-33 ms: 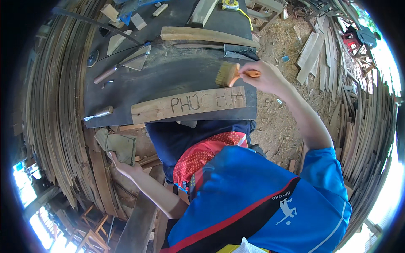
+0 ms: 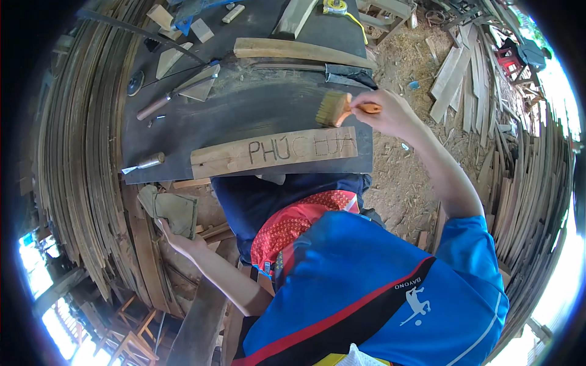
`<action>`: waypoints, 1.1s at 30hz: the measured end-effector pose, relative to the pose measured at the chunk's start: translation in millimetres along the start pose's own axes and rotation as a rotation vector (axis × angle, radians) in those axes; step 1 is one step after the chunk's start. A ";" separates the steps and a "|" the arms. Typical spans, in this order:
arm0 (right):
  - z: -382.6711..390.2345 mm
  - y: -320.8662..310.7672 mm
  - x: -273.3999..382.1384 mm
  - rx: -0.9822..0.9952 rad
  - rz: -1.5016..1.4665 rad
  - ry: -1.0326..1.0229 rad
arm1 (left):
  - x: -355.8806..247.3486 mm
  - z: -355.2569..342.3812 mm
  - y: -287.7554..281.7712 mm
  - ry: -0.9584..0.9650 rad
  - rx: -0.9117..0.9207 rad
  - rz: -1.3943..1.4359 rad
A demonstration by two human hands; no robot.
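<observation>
My right hand (image 2: 388,111) is closed round the orange handle of a flat paintbrush (image 2: 334,110). Its pale bristles point left, just above the far edge of a wooden board (image 2: 220,160) at the table's near side. Carved dark letters mark the board's middle, and fainter lines run along its right part. Off the table's near left edge, my left hand (image 2: 183,240) grips a folded khaki cloth item (image 2: 173,209); the cloth hides part of the fingers.
On the dark tabletop (image 2: 244,110) lie a chisel (image 2: 145,163), a wooden-handled tool (image 2: 160,105), a large knife (image 2: 348,74), a long curved wood piece (image 2: 293,50) and a yellow tape measure (image 2: 334,6). Stacked planks (image 2: 85,152) line the left side. Wood shavings (image 2: 403,183) cover the ground.
The brush and my right hand have shifted very slightly to the right. My left hand stays where it was with the cloth.
</observation>
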State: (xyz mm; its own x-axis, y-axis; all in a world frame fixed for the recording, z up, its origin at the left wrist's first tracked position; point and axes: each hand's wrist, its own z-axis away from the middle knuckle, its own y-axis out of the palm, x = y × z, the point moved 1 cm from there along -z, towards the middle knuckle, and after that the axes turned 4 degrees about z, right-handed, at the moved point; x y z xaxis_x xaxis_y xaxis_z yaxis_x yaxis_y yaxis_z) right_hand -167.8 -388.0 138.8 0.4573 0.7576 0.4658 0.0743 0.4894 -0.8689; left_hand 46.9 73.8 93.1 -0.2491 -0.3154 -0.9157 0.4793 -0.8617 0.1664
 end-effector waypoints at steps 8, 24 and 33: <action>51.1 -60.9 -22.8 0.097 0.290 0.208 | 5.6 -11.7 -20.5 0.027 -0.008 0.019; -141.6 101.0 164.4 -0.091 -0.249 -0.318 | -10.1 -23.3 -40.7 0.016 0.009 0.068; -164.5 124.0 178.6 -0.127 -0.601 -0.094 | -14.1 -21.7 -42.7 0.042 -0.031 0.053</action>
State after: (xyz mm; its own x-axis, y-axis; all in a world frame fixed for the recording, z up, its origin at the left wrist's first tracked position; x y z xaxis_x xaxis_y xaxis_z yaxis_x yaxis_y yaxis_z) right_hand 68.8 -263.1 86.8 0.2232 0.4036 0.8873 0.4021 0.7911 -0.4610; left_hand 48.2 123.7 91.0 -0.1873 -0.3422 -0.9208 0.5170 -0.8314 0.2039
